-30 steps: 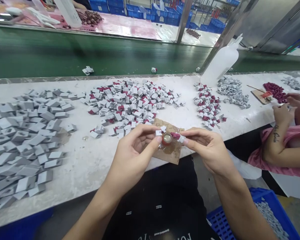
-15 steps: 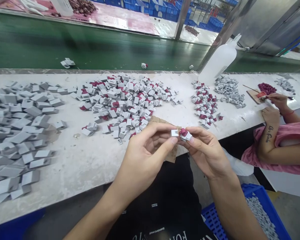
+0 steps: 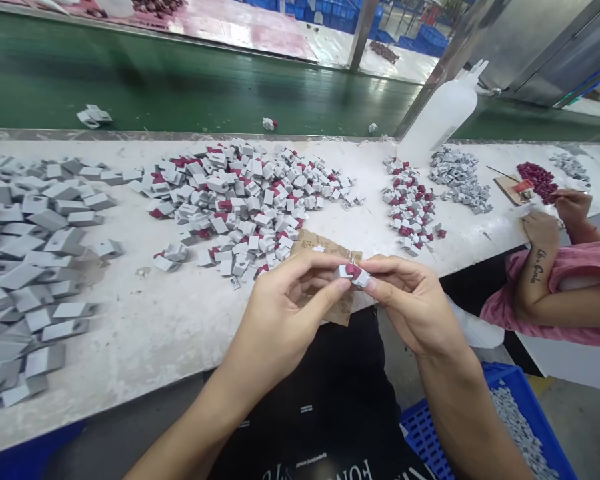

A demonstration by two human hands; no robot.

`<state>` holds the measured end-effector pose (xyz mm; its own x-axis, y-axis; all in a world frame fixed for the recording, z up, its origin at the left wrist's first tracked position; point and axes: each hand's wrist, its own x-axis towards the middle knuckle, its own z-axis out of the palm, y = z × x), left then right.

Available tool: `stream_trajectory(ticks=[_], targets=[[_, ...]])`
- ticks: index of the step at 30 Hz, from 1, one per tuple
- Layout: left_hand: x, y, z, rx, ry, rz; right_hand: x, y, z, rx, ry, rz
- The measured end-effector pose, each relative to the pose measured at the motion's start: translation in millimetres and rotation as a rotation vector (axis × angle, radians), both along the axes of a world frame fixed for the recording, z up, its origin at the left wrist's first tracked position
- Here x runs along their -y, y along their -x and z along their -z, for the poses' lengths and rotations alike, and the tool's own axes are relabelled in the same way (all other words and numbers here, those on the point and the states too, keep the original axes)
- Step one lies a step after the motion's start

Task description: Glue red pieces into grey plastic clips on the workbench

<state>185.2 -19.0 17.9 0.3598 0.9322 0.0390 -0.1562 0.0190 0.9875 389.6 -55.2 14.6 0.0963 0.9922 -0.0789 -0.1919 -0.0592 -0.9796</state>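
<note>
Between thumb and fingers, my left hand is closed on a small light-grey plastic housing. Opposite it, my right hand pinches a grey and dark-red plastic piece. The two pieces meet in front of me, the red part against the housing; how deep it sits is hidden by my fingertips. Under my hands lies a piece of brown paper at the table edge. Just beyond is a pile of grey and red pieces.
Large grey housings are heaped at left. A smaller grey-red pile and a white bottle stand right. Behind runs a green conveyor belt carrying a few pieces. A co-worker's arm works at right; a blue crate sits below.
My hands have brought the grey housing and the grey-red piece together; a gap showed between them before. Pieces on the green belt have shifted left. The view has moved slightly.
</note>
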Motion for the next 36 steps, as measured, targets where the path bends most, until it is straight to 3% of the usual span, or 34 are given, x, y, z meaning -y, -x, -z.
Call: stream_trajectory(ticks=[7, 13, 16, 19, 23, 28, 36], targets=[[-4, 6, 1.9, -0.199, -0.227, 0.030, -3, -2, 1.7, 0.043, -0.071, -0.048], [0, 5, -10.0, -0.292, -0.414, 0.001, 1, 2, 10.9, -0.057, -0.062, -0.046], [2, 3, -12.2, -0.298, -0.418, 0.020, 7, 1, 15.6, -0.055, -0.070, -0.006], [0, 4, -9.0, -0.261, -0.316, 0.036, 10, -2, 16.5, 0.006, -0.096, -0.014], [-4, 8, -4.5, -0.206, -0.242, 0.015, 3, 1, 5.7, 0.068, -0.114, -0.066], [-8, 14, -5.4, -0.308, -0.438, -0.149, -15, 12, -13.6, 0.161, -0.061, -0.109], [-16, 24, -9.9, -0.375, -0.543, -0.237, -36, 19, -15.5, 0.220, -0.061, -0.084]])
